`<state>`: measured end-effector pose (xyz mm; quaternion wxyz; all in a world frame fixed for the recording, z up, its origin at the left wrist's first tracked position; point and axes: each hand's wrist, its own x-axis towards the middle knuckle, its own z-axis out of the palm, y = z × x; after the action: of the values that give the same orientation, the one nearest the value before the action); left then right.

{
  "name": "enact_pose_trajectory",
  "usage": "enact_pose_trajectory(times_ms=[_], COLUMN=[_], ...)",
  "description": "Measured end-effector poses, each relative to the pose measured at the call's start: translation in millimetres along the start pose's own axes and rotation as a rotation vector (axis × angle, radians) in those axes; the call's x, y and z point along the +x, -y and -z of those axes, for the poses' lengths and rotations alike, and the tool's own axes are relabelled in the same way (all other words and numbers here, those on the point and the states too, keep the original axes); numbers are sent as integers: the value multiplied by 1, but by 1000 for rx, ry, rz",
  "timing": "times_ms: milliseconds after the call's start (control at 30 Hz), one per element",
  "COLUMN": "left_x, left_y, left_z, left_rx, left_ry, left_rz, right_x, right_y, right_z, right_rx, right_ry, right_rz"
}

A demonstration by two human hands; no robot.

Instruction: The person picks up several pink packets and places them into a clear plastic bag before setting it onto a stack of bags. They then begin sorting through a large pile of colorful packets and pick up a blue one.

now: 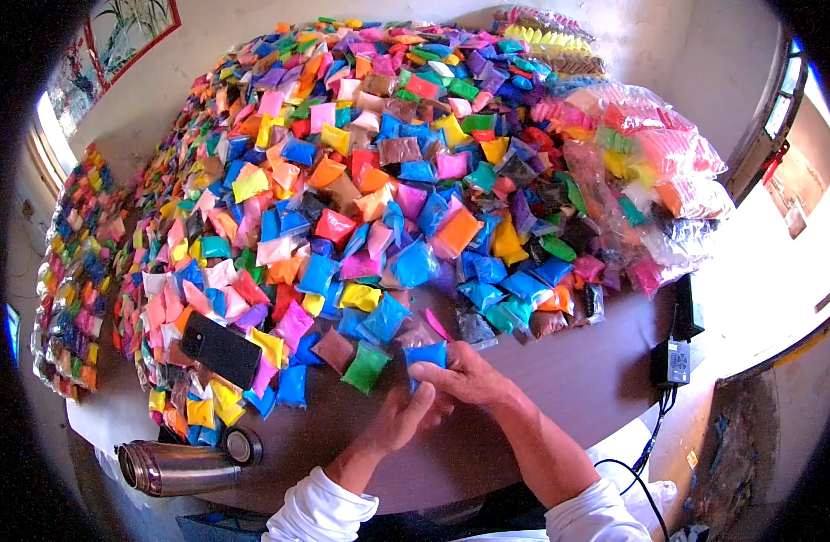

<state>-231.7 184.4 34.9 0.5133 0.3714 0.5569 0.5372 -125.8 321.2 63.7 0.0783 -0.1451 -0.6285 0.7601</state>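
A small clear packet with bright blue filling [427,356] is held up over the near edge of the pile. My right hand [474,375] is closed on it, the thumb across its front. My left hand [399,421] is closed at the packet's lower edge with its thumb raised; its other fingers are partly hidden. Just behind lies a pale brown packet [419,334]. To the left of the hands are a green packet [366,367] and a brown packet [334,350] on the dark table [541,379].
A huge heap of colourful packets [361,181] covers most of the table. A black phone [220,350] rests on its near left side. A steel flask [185,467] lies by the front left edge. Large filled bags [650,154] are stacked right; a black power adapter [672,363] trails cables.
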Motion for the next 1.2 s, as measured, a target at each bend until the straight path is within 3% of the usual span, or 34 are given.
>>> enact_pose_trajectory(times_ms=[33, 100, 300, 367, 500, 600, 700, 833, 867, 900, 967, 1200], left_x=[0, -1, 2, -1, -2, 0, 1, 0, 0, 1, 2, 1], left_y=[1, 2, 16, 11, 10, 12, 12, 2, 5, 4, 3, 2], left_z=[0, 0, 9, 7, 6, 2, 2, 0, 3, 3, 5, 3], left_rx=[-9, -16, 32, -31, -33, -55, -42, -24, -28, -28, -33, -19], left_ry=[-8, -28, 52, 46, 72, 13, 32, 34, 47, 48, 44, 18], left_rz=[-11, -20, 47, 68, 84, -7, -2, -14, -5, -5, -25, -5], right_x=[1, 5, 5, 6, 5, 4, 8, 6, -2, 0, 7, 9], right_y=[-4, -15, -8, -8, -5, -9, -16, -13, -2, -5, -15, -16], right_z=[-1, -7, 0, -2, 1, 10, 14, 20, 10, 13, 23, 19], right_rx=[1, 48, 25, 21, 72, 63, 25, 40, 52, 52, 308, 56], right_ry=[3, -180, -103, -125, -97, 46, 69, 87, -91, -92, -37, -61], right_rz=[-1, 118, -5, 69, -55, -47, 23, -27, -30, -30, -99, -41])
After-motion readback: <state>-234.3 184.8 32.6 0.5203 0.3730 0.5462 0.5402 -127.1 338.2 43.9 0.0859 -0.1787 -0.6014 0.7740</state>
